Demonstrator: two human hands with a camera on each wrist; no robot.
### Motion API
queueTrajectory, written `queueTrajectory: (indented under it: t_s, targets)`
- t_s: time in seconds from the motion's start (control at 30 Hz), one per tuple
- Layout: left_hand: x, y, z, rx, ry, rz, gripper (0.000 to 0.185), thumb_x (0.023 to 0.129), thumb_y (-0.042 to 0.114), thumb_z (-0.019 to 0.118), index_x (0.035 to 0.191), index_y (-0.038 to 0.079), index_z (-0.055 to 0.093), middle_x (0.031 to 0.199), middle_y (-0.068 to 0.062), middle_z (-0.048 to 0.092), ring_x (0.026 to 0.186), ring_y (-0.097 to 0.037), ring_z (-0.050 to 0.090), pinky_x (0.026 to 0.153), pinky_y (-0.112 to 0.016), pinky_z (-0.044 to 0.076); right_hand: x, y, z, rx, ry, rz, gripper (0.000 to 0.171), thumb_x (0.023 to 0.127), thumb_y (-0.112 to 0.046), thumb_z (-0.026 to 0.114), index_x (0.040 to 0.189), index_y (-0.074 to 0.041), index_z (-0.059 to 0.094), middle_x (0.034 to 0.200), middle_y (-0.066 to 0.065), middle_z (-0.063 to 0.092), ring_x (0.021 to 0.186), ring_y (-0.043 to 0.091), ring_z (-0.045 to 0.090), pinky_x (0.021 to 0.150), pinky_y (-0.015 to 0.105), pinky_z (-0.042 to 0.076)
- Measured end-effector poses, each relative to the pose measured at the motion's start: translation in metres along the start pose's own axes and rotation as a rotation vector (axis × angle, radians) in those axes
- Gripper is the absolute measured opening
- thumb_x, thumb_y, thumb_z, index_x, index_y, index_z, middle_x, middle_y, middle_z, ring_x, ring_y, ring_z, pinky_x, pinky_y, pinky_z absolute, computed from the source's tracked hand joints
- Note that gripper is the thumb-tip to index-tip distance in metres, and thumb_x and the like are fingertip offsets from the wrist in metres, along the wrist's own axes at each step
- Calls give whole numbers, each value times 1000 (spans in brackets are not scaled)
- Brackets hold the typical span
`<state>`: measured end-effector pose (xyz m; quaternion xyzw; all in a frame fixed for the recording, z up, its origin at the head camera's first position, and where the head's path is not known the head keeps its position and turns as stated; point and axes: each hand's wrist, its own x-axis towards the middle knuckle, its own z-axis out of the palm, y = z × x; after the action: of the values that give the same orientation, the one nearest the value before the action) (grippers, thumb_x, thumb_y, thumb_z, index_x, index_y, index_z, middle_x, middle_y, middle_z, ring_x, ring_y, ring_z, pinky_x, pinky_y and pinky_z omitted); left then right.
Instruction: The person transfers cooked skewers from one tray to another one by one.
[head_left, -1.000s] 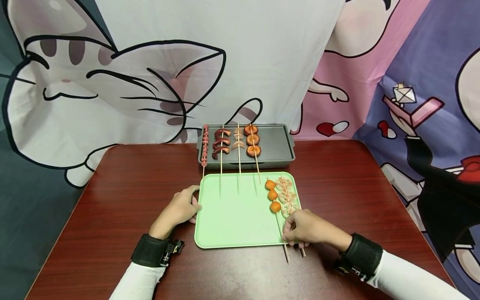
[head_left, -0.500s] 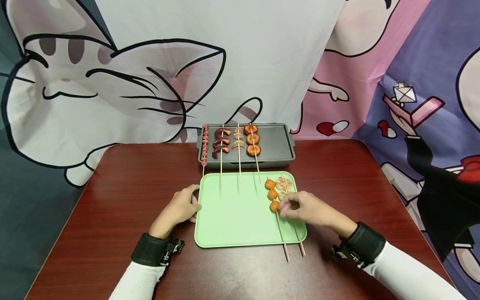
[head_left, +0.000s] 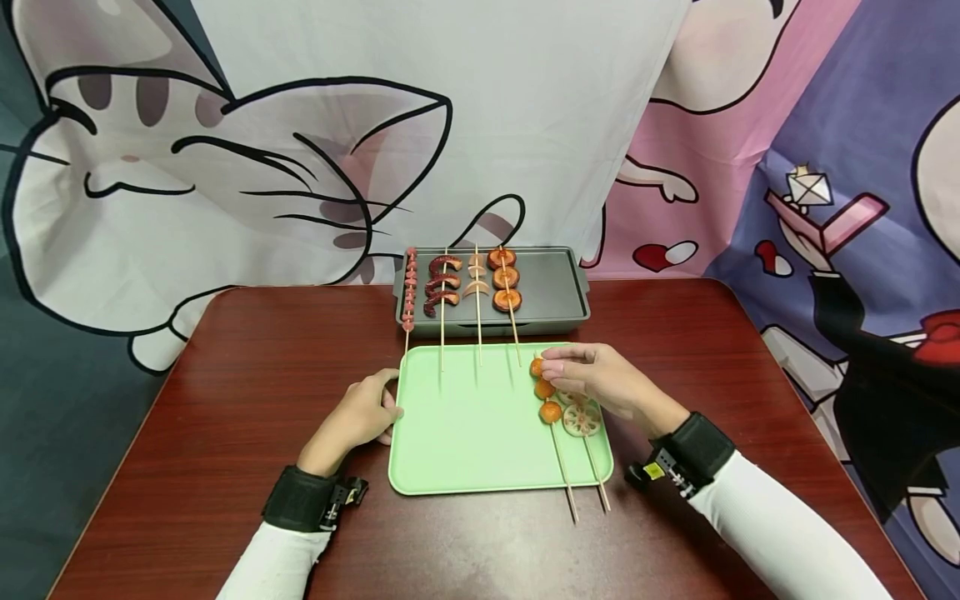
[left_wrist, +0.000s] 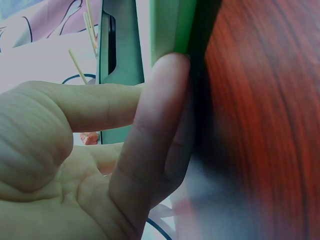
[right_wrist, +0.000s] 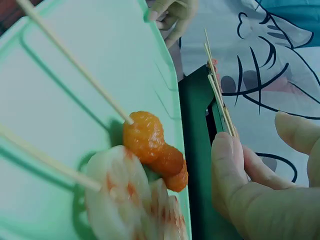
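My left hand [head_left: 363,408] holds the left rim of a light green tray [head_left: 465,450], its thumb on the edge; the left wrist view shows a fingertip [left_wrist: 170,75] pressed on the rim. Over the tray's far right corner, my right hand [head_left: 600,379] has its fingers extended and apart with nothing between them. It covers part of a lotus root skewer [head_left: 582,420], and its fingertips overlap the top of an orange meatball skewer [head_left: 550,412]. Both skewers lie on the tray, their sticks reaching past the near rim. The right wrist view shows the orange balls [right_wrist: 145,137] and lotus slices [right_wrist: 120,195] close by.
Behind the tray stands a dark grey grill pan [head_left: 551,287]. Across its left and middle lie a pink sausage skewer [head_left: 408,292], a dark red curled-piece skewer [head_left: 442,283], a pale-piece skewer [head_left: 477,289] and a brown round-slice skewer [head_left: 507,301]. A cartoon cloth hangs behind the table [head_left: 285,350].
My right hand has let go of the skewer sticks near the tray's front and moved away to the far right corner. The left hand stays on the rim.
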<state>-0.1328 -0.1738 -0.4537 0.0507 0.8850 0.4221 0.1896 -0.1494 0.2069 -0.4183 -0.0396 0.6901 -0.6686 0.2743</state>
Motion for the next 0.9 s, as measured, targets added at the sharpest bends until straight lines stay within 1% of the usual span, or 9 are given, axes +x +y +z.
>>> queueTrajectory:
  t_s: [0.07, 0.13, 0.2, 0.27, 0.47, 0.7, 0.8, 0.9]
  targets:
    - [0, 0, 0, 0, 1, 0, 64, 94, -6, 65, 153, -5, 39, 83, -14, 57, 55, -20, 65, 53, -33, 62, 5, -1, 0, 51, -4, 0, 55, 104, -15, 63, 148, 13, 44, 142, 28, 57, 133, 32, 60, 110, 37, 52]
    - [0, 1, 0, 0, 0, -1, 64, 94, -6, 64, 153, -5, 39, 83, -14, 57, 55, -20, 65, 53, -33, 62, 10, -2, 1, 80, -16, -4, 56, 105, -13, 60, 149, 15, 40, 136, 24, 63, 130, 31, 63, 109, 35, 53]
    - [-1, 1, 0, -2, 1, -1, 64, 94, -6, 64, 153, -6, 39, 83, -14, 57, 55, -20, 65, 52, -34, 62, 15, -4, 1, 98, -22, 2, 55, 106, -11, 59, 149, 16, 39, 130, 17, 67, 126, 28, 65, 109, 36, 53]
    - [-1, 2, 0, -3, 2, 0, 64, 94, -6, 65, 153, -6, 39, 83, -14, 58, 55, -20, 66, 52, -34, 62, 19, -5, 2, 92, -26, 6, 54, 106, -11, 58, 149, 17, 39, 128, 15, 67, 123, 26, 67, 110, 38, 52]
    - [-1, 2, 0, -2, 8, 3, 63, 94, -7, 65, 152, -6, 40, 83, -14, 58, 55, -20, 65, 52, -34, 62, 32, -12, 7, 52, -13, 30, 47, 106, -10, 57, 146, 13, 46, 143, 31, 54, 129, 32, 62, 112, 42, 50]
    - [-1, 2, 0, -4, -1, -5, 63, 95, -6, 65, 153, -5, 39, 83, -14, 57, 55, -20, 65, 53, -33, 62, 44, -17, 12, 53, 17, 64, 41, 106, -5, 56, 143, 11, 51, 147, 34, 49, 134, 38, 58, 114, 45, 47]
    - [-1, 2, 0, 0, -2, -5, 63, 95, -6, 65, 153, -5, 39, 83, -14, 57, 56, -20, 65, 53, -33, 62, 48, -19, 13, 53, 25, 76, 40, 106, -4, 55, 142, 11, 51, 146, 34, 49, 131, 36, 61, 115, 45, 46]
    - [-2, 2, 0, 1, -2, -3, 63, 95, -6, 65, 152, -6, 39, 82, -14, 57, 55, -20, 65, 53, -33, 62, 51, -20, 14, 49, 36, 83, 39, 106, -4, 55, 142, 11, 52, 140, 31, 55, 118, 28, 68, 113, 43, 49]
